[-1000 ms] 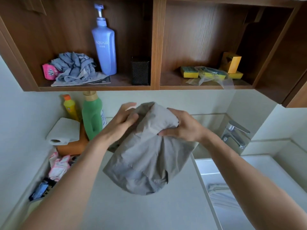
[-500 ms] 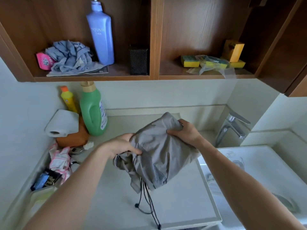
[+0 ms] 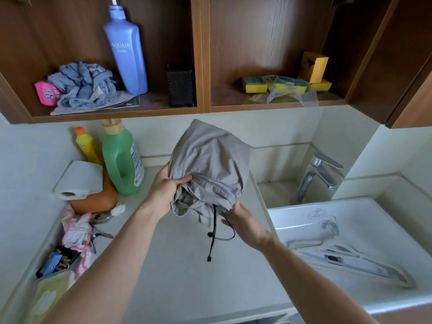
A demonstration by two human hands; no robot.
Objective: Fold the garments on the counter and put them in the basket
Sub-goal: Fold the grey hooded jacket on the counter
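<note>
A grey garment (image 3: 210,162) with a mesh band and black drawstrings (image 3: 213,232) is held up in the air above the pale counter (image 3: 177,265). My left hand (image 3: 163,192) grips its bunched left edge at the waistband. My right hand (image 3: 240,220) pinches its lower right edge, just beside the dangling cords. The garment bulges upward above both hands. No basket is in view.
A green bottle (image 3: 122,160), yellow bottle (image 3: 85,146), paper roll (image 3: 78,180) and pink cloth (image 3: 77,228) crowd the counter's left. A sink (image 3: 350,230) with hangers (image 3: 346,256) and a tap (image 3: 315,178) lies right. Wooden shelves (image 3: 198,108) hang overhead.
My right hand dropped from the garment's top to its lower right edge. My left hand shifted to the waistband. The garment turned so its bulk now stands above my hands.
</note>
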